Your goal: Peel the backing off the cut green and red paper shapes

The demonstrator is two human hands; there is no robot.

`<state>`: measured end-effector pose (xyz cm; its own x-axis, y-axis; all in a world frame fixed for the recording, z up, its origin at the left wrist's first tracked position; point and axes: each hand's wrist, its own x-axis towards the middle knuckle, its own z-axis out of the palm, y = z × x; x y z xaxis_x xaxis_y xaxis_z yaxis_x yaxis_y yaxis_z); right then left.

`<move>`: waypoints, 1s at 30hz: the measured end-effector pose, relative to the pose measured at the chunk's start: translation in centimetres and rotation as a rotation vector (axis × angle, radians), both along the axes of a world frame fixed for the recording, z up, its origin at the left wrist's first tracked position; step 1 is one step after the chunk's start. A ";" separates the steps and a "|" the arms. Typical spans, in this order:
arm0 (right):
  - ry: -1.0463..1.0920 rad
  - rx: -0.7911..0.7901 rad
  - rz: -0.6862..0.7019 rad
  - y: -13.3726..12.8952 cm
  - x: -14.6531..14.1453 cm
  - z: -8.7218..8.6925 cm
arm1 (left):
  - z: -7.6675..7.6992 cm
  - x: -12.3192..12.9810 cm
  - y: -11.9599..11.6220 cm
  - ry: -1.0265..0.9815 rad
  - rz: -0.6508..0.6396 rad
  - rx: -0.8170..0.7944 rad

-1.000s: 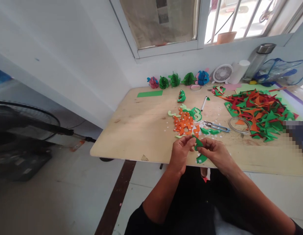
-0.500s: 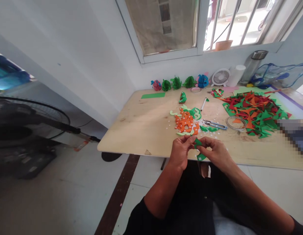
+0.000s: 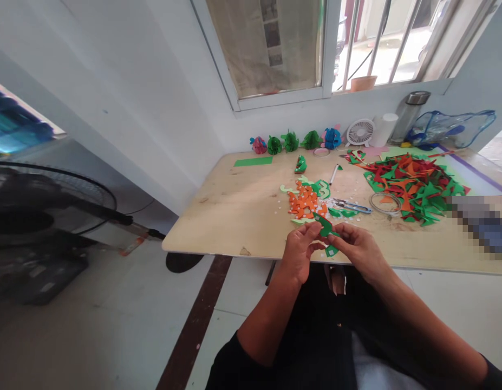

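Note:
Close to the table's front edge, my left hand (image 3: 301, 248) and my right hand (image 3: 359, 245) pinch a green paper cutout (image 3: 324, 225) between them. Its upper end sticks out above my left fingertips, with a bit of red along its edge. Another green piece with a white square (image 3: 331, 251) shows just below, between the hands; whether it is joined to the first I cannot tell. Beyond my fingers lies a heap of orange paper cutouts (image 3: 303, 200) dotted with white squares. Green cutouts (image 3: 321, 188) and blue-handled thread snips (image 3: 352, 206) lie beside it.
A large pile of red, orange and green paper pieces (image 3: 421, 184) covers the right side. A roll of tape (image 3: 385, 203) sits before it. Along the wall stand paper figures (image 3: 290, 141), a small white fan (image 3: 360, 132) and a bottle (image 3: 411, 116). A pen (image 3: 334, 174) lies mid-table.
The green cutout has turned up between my hands, so more of it shows above my left fingertips. My right fingers have shifted slightly along it. The view has moved a little.

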<state>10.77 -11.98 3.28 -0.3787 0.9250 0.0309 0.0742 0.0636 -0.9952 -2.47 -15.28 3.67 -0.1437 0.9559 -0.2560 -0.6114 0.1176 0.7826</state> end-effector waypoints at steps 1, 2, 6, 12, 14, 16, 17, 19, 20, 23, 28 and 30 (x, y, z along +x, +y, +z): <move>0.016 -0.009 0.004 -0.1 0.0 0.0 | -0.1 0.2 -0.2 0.023 0.018 -0.005; 0.026 -0.017 0.010 -0.1 0.0 0.0 | -0.2 0.4 -0.4 0.046 0.042 -0.008; 0.039 -0.057 0.021 -0.5 0.1 -0.1 | -0.3 0.8 -0.7 0.091 0.162 0.009; 0.025 -0.062 -0.022 -0.9 0.2 0.0 | -0.1 1.0 -0.5 0.062 0.192 0.008; 0.058 -0.084 -0.031 -0.9 0.3 0.2 | -0.1 1.1 -0.3 0.039 0.176 -0.007; 0.073 -0.098 -0.044 -0.7 0.3 0.3 | -0.1 1.2 -0.1 0.027 0.158 -0.017; 0.078 -0.101 -0.055 -0.6 0.2 0.4 | -0.1 1.2 0.0 0.025 0.145 -0.017; 0.089 -0.102 -0.083 -0.3 0.1 0.3 | -0.1 1.2 0.1 0.032 0.119 -0.011; 0.097 -0.104 -0.096 -0.1 0.1 0.2 | -0.2 1.2 0.1 0.042 0.111 -0.009; 0.133 -0.114 -0.136 0.4 -0.3 -0.1 | -0.5 1.2 -0.3 0.101 0.103 -0.004; 0.205 -0.157 -0.200 1.2 -0.7 -0.6 | -1.2 1.1 -0.6 0.168 0.106 -0.005; 0.229 -0.180 -0.221 1.5 -0.7 -0.7 | -1.3 1.3 -0.3 0.176 0.089 -0.001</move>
